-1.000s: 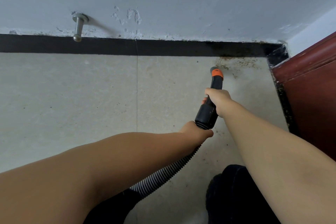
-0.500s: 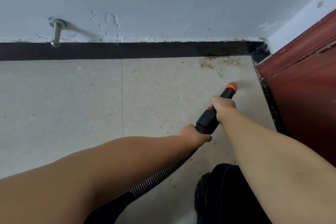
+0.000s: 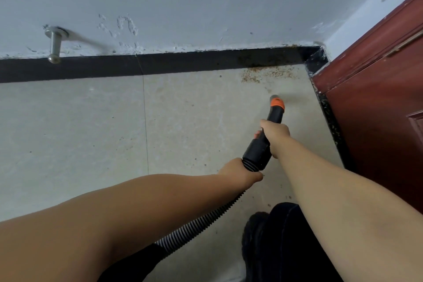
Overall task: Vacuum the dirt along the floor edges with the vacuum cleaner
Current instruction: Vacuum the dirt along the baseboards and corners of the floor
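A black vacuum nozzle [image 3: 263, 146] with an orange collar [image 3: 277, 103] points at the pale tiled floor, its tip a short way in front of a patch of brown dirt [image 3: 267, 74] in the corner by the black skirting [image 3: 160, 66]. My right hand [image 3: 275, 134] grips the nozzle's black tube. My left hand [image 3: 240, 173] holds the ribbed grey hose [image 3: 206, 222] where it joins the nozzle. More specks lie along the dark strip by the door.
A red-brown door [image 3: 377, 110] stands on the right, with a black threshold strip [image 3: 329, 119] at its foot. A metal door stop [image 3: 55, 46] sticks out of the white wall at the left. My dark shoe and trouser leg [image 3: 270, 247] are at the bottom.
The nozzle swung from the dirt patch by the skirting to the right and back toward the door, then edged forward again. Both hands kept their hold.
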Tool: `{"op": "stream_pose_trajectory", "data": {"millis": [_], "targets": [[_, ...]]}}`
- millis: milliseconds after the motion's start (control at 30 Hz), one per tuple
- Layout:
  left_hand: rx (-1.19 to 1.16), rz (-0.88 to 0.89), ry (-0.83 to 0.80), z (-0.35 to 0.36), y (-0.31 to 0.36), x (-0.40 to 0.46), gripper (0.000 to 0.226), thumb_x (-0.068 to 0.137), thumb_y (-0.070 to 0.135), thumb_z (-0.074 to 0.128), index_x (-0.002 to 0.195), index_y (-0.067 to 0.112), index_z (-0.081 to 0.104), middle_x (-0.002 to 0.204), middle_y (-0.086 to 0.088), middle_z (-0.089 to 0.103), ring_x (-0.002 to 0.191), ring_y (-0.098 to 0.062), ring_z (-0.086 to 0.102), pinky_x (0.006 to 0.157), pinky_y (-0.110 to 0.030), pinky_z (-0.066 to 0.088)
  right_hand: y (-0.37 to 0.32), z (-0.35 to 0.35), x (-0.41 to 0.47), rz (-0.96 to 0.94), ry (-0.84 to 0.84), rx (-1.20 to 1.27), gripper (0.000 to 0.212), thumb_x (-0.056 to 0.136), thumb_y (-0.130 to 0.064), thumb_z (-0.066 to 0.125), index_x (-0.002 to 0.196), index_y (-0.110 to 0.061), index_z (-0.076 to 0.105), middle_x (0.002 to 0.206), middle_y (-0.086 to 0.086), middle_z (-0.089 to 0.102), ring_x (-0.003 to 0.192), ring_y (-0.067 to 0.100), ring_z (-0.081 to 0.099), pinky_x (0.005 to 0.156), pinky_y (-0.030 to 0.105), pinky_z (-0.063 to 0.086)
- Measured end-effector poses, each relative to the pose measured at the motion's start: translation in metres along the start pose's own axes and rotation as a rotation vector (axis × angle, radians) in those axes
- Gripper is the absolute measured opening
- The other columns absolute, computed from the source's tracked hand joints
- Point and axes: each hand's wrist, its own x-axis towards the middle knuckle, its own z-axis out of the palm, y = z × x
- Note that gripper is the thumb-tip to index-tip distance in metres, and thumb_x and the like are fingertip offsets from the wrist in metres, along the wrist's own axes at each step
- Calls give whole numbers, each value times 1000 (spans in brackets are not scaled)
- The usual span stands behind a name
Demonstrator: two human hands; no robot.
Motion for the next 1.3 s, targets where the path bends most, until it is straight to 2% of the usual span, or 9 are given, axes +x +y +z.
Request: {"op": "stream_pose_trajectory", "data": {"millis": [200, 300, 467, 600, 667, 767, 900, 1133, 1300], "targets": [[35, -33, -145, 26, 10, -1, 18, 78, 26, 69, 77, 19, 53, 69, -2, 54, 62, -18, 52, 55, -23, 41, 15, -48, 11, 39, 132, 87, 10, 81, -7, 60, 83, -8, 50, 38, 1, 55, 31, 14, 53, 42, 24, 47], [7, -34, -137, 23, 25, 4, 21, 80, 26, 71, 86, 13, 56, 71, -2, 54, 60, -16, 51, 53, -23, 41, 5, -55, 18, 57, 145, 108, 7, 82, -9, 60, 83, -9, 53, 45, 2, 59, 32, 13, 55, 45, 24, 48], [-35, -48, -97, 18, 32, 10, 25, 80, 25, 68, 94, 10, 54, 71, -4, 52, 60, -17, 50, 54, -24, 41, -13, -40, 24, 28, 31, 85, 9, 85, -8, 59, 85, -8, 50, 56, 5, 56, 33, 13, 54, 42, 23, 48], [-125, -71, -86, 13, 29, 9, 24, 81, 20, 69, 97, 8, 56, 74, -7, 56, 62, -20, 55, 62, -31, 52, -23, -13, 15, -31, -129, -92, 9, 86, -5, 58, 89, -6, 50, 61, 8, 55, 36, 14, 55, 43, 24, 48], [-224, -93, -141, 10, 28, 7, 23, 83, 18, 69, 97, 6, 55, 71, -8, 55, 57, -19, 56, 59, -29, 55, -27, -3, 8, -49, -190, -188, 11, 84, -4, 58, 92, -4, 50, 61, 9, 56, 38, 16, 56, 43, 24, 50], [-270, -81, -210, 8, 30, 3, 28, 87, 21, 69, 101, 4, 53, 72, -8, 54, 53, -16, 57, 47, -23, 53, -33, -2, 4, -42, -224, -281, 14, 83, -3, 56, 95, -4, 49, 60, 9, 58, 39, 18, 57, 47, 26, 51], [-268, -65, -227, 16, 40, 0, 27, 88, 22, 68, 101, 4, 52, 74, -7, 55, 54, -16, 58, 48, -23, 53, -37, -16, 8, -33, -181, -312, 10, 84, -3, 57, 91, -5, 49, 60, 9, 59, 37, 17, 58, 46, 26, 49], [-156, -51, -85, 7, 49, 8, 27, 84, 22, 69, 99, 3, 57, 67, -7, 58, 50, -18, 56, 53, -25, 53, -43, -16, 19, -26, -66, -148, 10, 86, -5, 56, 94, -4, 50, 62, 8, 56, 44, 18, 55, 41, 22, 46], [-227, -67, 58, -2, 47, 14, 27, 83, 17, 68, 100, 0, 56, 66, -8, 55, 53, -20, 55, 59, -32, 55, -54, 18, 9, -89, -207, -246, 9, 83, -3, 58, 91, -3, 54, 64, 9, 58, 45, 19, 56, 46, 25, 49]]}}
